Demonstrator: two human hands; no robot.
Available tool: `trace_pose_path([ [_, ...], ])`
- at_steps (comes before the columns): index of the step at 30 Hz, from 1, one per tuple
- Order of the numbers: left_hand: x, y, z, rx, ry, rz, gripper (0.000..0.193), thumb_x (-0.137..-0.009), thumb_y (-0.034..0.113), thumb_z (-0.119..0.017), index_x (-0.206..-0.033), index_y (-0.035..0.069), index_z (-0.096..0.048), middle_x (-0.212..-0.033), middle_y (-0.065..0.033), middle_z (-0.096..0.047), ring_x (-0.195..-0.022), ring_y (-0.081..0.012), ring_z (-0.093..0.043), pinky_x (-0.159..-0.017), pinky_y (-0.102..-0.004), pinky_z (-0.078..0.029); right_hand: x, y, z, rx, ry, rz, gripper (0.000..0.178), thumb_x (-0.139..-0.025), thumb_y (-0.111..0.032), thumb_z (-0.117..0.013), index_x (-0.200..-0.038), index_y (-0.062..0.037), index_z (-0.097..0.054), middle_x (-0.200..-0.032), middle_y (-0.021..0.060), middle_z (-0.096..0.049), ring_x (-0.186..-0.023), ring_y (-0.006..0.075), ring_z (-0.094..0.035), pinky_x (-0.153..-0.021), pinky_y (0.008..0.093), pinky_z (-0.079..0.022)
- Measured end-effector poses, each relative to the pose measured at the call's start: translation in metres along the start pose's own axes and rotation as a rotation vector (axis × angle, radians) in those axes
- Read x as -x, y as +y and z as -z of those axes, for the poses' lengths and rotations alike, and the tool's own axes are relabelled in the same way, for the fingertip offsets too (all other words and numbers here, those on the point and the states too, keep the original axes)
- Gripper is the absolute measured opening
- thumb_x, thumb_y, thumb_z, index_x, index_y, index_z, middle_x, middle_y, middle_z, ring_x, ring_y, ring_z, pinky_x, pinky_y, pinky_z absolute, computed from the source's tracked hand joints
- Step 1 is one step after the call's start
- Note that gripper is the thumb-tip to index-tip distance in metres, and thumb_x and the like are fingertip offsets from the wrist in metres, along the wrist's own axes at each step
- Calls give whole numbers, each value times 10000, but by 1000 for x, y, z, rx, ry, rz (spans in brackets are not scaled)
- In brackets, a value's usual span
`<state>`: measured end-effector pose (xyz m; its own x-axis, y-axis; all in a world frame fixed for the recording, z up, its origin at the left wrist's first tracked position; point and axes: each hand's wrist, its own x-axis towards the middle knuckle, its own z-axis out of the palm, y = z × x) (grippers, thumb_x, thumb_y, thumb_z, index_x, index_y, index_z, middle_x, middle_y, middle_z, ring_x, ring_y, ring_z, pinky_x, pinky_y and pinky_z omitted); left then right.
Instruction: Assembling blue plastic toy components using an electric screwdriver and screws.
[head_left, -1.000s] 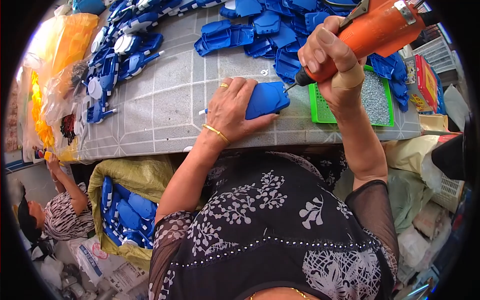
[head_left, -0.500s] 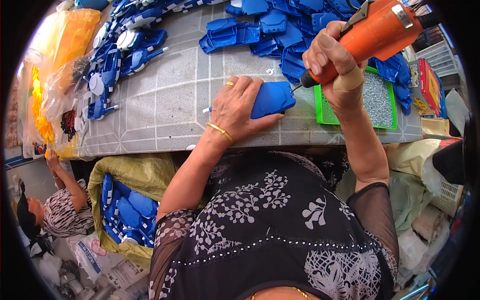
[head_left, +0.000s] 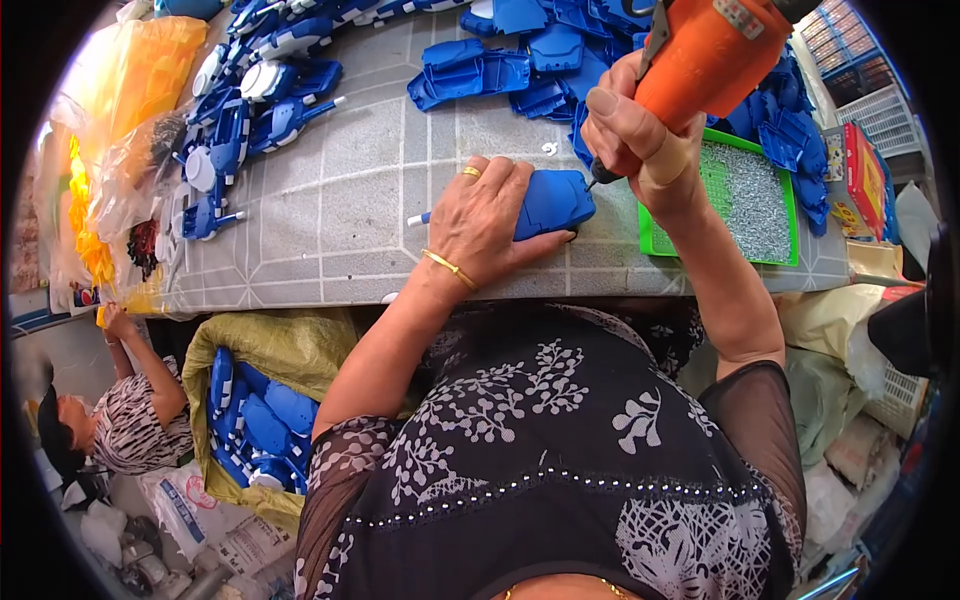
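A blue plastic casing point(head_left: 556, 203) lies on the table under my left hand point(head_left: 482, 215), whose fingers and thumb press round it. A white-tipped end pokes out at the casing's left, beside the wrist. My right hand point(head_left: 650, 140) is wrapped round an orange electric screwdriver point(head_left: 710, 60). Its dark nose points down and left, and the bit meets the casing's right end. Whether a screw sits under the tip is too small to make out. Just right of my right wrist stands a green tray point(head_left: 645, 225) holding a heap of small silver screws point(head_left: 755, 205).
Open blue shells point(head_left: 480, 75) are piled at the back. Joined blue-and-white pieces point(head_left: 215, 150) crowd the left, near clear bags with yellow parts point(head_left: 85, 210). An olive sack point(head_left: 270, 335) of blue pieces hangs below the table edge. Another person point(head_left: 135, 420) works at far left.
The screwdriver has come down and left with my right hand, its bit now at the casing's right end. My left hand keeps its hold on the casing. The view has shifted slightly.
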<state>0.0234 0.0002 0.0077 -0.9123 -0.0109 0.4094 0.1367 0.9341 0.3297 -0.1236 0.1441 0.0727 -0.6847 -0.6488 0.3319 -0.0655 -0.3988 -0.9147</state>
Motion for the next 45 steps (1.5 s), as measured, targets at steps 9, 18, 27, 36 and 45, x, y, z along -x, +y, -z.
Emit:
trace_pose_path([
  [9,10,-6,0,7,28,27,676,-772,538,-807,-1145,7,-618,-1067,-171,-598,-1010,-380,-597,-880,-471,-503,1,16,-1,-35,39,97,247,-869,-206,-730,-899,-76,-523,-689,17,-494,-532,113,-479,-515,271,-412],
  [18,149,-33,219,-203,-193,532,668,-773,596,-799,-1126,41,-680,-1108,-174,-651,-1079,-374,-625,-935,-459,-504,-27,8,177,-93,17,205,168,-973,-165,-674,-893,-68,-563,-791,-12,-407,-721,122,-398,-719,309,-367],
  [27,409,-24,329,-529,-601,1301,929,-653,601,-880,-1362,55,-631,-1318,-227,-624,-1252,-403,-582,-1092,-467,-457,-17,33,130,-29,228,177,171,-991,-89,-694,-1076,-49,-551,-819,9,-497,-701,94,-479,-690,254,-427],
  [36,218,-161,286,-572,-72,819,569,-834,214,-726,-1380,123,-597,-1329,-158,-609,-1241,-371,-591,-1030,-451,-499,-21,5,94,201,421,273,389,-996,-171,-711,-1295,-2,-528,-809,13,-539,-690,73,-529,-662,232,-444],
  [45,137,-270,251,-573,-486,864,722,-745,246,-721,-1429,118,-530,-1391,-211,-611,-1291,-389,-593,-1063,-459,-491,6,-31,121,493,490,226,643,-958,-216,-749,-1487,-8,-447,-1084,47,-656,-875,119,-615,-829,287,-493],
])
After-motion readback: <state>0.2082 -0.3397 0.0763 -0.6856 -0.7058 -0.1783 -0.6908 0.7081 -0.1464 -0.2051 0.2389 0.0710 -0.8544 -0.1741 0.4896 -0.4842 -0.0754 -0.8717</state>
